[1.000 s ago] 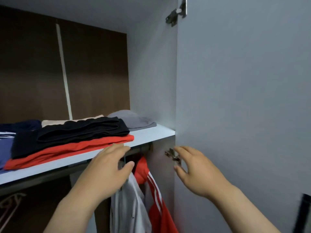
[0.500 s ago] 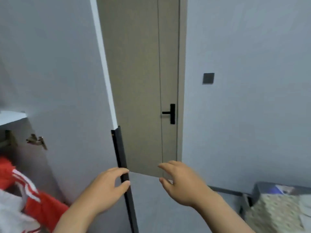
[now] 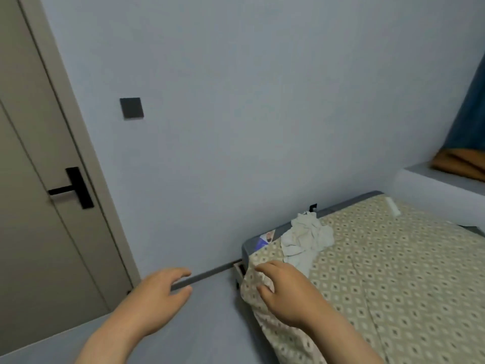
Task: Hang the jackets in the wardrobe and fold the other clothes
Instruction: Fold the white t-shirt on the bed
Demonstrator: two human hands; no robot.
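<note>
White garment (image 3: 305, 237) lies crumpled on the bed (image 3: 393, 285); left hand (image 3: 154, 298) and right hand (image 3: 283, 292) hover, grips loosely open.

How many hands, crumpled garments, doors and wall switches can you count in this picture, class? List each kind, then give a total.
Hands: 2, left hand and right hand
Crumpled garments: 1, white garment on the bed
Doors: 1, door
Wall switches: 1, wall switch
Total: 5

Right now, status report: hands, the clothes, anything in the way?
Left hand open, empty. Right hand open, empty, by corner of bed. Crumpled white garment unfolded on bed. Nothing blocking it.
</note>
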